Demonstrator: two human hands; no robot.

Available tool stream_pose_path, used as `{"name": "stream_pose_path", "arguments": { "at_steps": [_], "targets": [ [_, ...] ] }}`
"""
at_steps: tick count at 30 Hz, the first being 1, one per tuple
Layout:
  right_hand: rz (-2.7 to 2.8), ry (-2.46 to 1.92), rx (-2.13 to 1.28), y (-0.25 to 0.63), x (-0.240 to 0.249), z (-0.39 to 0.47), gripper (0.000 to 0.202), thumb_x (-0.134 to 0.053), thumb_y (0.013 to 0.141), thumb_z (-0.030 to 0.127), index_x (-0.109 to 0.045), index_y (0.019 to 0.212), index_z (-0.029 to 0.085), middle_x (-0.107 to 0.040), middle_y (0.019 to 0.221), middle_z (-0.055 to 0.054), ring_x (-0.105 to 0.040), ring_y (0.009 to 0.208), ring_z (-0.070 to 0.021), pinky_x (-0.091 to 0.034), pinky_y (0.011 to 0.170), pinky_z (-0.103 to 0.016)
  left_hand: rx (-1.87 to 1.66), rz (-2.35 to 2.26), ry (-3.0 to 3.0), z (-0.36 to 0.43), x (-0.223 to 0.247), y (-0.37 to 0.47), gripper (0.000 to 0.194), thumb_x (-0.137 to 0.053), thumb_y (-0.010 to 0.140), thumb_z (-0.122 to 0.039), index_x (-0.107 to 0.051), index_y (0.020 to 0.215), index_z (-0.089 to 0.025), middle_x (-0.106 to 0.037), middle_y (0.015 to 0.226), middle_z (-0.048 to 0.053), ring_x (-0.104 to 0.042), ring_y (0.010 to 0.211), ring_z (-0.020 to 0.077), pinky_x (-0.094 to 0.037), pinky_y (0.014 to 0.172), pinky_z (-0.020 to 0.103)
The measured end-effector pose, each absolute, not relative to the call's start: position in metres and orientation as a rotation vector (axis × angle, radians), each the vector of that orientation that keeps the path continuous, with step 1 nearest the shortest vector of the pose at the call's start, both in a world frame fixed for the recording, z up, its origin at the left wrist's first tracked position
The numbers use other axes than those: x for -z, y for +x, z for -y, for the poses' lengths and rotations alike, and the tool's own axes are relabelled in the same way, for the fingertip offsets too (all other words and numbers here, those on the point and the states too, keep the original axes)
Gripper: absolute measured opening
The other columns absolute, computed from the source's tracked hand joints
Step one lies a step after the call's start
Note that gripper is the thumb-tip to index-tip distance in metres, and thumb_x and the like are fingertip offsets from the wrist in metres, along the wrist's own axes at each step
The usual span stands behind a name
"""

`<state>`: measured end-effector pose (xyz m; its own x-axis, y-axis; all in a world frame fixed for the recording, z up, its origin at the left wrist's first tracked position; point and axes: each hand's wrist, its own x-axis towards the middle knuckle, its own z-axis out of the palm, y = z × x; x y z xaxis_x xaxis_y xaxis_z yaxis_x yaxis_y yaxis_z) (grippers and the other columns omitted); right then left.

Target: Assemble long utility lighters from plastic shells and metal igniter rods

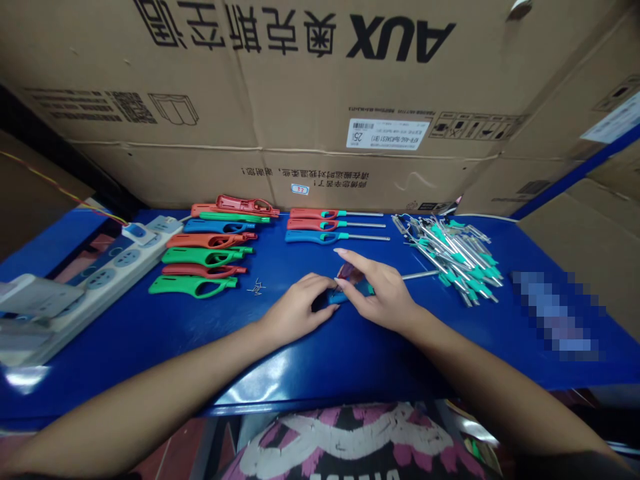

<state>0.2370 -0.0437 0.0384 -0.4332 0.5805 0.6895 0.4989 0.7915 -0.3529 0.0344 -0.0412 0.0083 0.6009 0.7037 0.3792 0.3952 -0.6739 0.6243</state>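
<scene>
A blue gas lighter (341,298) lies low over the blue table between my hands. Its metal tube (421,275) sticks out to the right beyond my fingers. My left hand (301,305) is closed around the handle end, fingers curled and thumb along the near side. My right hand (384,292) is bent over the lighter's middle. Its thumb and index finger are around a small dark red piece (350,272), largely hidden, whose kind I cannot make out. Several small screws (257,287) lie loose to the left of my left hand.
Green, red and blue handle shells (194,287) lie in a column at left. Three lighters with tubes (320,237) lie behind my hands. Tubes with green collars (463,260) are heaped at right. A power strip (115,267) runs along the left; a cardboard box (300,87) walls the back.
</scene>
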Motion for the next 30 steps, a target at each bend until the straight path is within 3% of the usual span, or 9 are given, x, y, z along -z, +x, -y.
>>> {"name": "stream_pose_path", "arguments": {
  "at_steps": [5,13,18,20,22,24,28,30],
  "targets": [
    [2.051,-0.817,-0.318,0.235,-0.044,0.047,0.053,-0.048,0.098,0.016,-0.040,0.149,0.026,-0.069,0.119,-0.007,-0.068,0.094,-0.0158,-0.059,0.084,-0.031,-0.872,-0.834,2.337,0.041,-0.008,0.035,0.017,-0.069,0.089,-0.020,-0.061,0.103,-0.017,-0.070,0.101,0.006,-0.062,0.097,0.0214,-0.052,0.089,0.038],
    [2.153,-0.758,-0.037,0.240,-0.049,0.040,0.036,-0.063,0.094,0.024,-0.059,0.129,0.020,-0.071,0.087,-0.004,-0.067,0.078,-0.0167,-0.057,0.075,-0.031,-0.870,-0.790,2.363,0.041,-0.004,0.036,0.020,-0.070,0.090,-0.025,-0.063,0.107,-0.017,-0.071,0.105,0.007,-0.063,0.097,0.0216,-0.051,0.090,0.039],
    [2.144,-0.739,-0.292,0.238,-0.056,0.044,0.043,-0.043,0.100,0.013,-0.049,0.142,0.021,-0.068,0.121,-0.009,-0.066,0.106,-0.0153,-0.055,0.090,-0.030,-0.845,-0.788,2.349,0.040,-0.004,0.036,0.018,-0.069,0.090,-0.026,-0.063,0.104,-0.018,-0.071,0.101,0.006,-0.063,0.098,0.0216,-0.051,0.091,0.039],
    [2.163,-0.730,-0.248,0.239,-0.058,0.046,0.038,-0.046,0.100,0.015,-0.055,0.136,0.021,-0.072,0.110,-0.007,-0.068,0.095,-0.0143,-0.056,0.082,-0.028,-0.854,-0.778,2.356,0.040,-0.004,0.036,0.018,-0.068,0.090,-0.026,-0.063,0.105,-0.018,-0.071,0.101,0.006,-0.064,0.099,0.0220,-0.052,0.091,0.039],
    [2.200,-0.724,-0.032,0.241,-0.059,0.046,0.027,-0.057,0.097,0.020,-0.064,0.122,0.019,-0.073,0.092,-0.005,-0.068,0.081,-0.0153,-0.055,0.075,-0.029,-0.865,-0.763,2.373,0.040,-0.003,0.037,0.020,-0.068,0.091,-0.026,-0.063,0.108,-0.018,-0.071,0.102,0.006,-0.064,0.099,0.0221,-0.052,0.090,0.039],
    [2.230,-0.716,0.153,0.244,-0.060,0.046,0.022,-0.061,0.094,0.024,-0.067,0.114,0.017,-0.073,0.085,-0.005,-0.069,0.077,-0.0172,-0.055,0.073,-0.031,-0.870,-0.753,2.384,0.040,-0.004,0.037,0.022,-0.069,0.090,-0.025,-0.062,0.110,-0.018,-0.071,0.104,0.006,-0.064,0.099,0.0218,-0.051,0.090,0.039],
    [2.287,-0.772,-0.152,0.245,-0.066,0.045,0.040,-0.040,0.101,0.016,-0.050,0.139,0.018,-0.068,0.125,-0.011,-0.067,0.104,-0.0167,-0.056,0.086,-0.031,-0.834,-0.752,2.369,0.040,-0.005,0.037,0.022,-0.069,0.090,-0.025,-0.062,0.109,-0.018,-0.071,0.105,0.006,-0.064,0.100,0.0214,-0.050,0.092,0.039],
    [2.255,-0.796,-0.355,0.245,-0.068,0.044,0.041,-0.036,0.102,0.015,-0.048,0.141,0.020,-0.068,0.125,-0.009,-0.068,0.101,-0.0133,-0.056,0.084,-0.027,-0.819,-0.760,2.358,0.040,-0.005,0.037,0.021,-0.069,0.090,-0.026,-0.062,0.109,-0.018,-0.071,0.106,0.007,-0.064,0.101,0.0218,-0.050,0.093,0.039]
  ]
}}
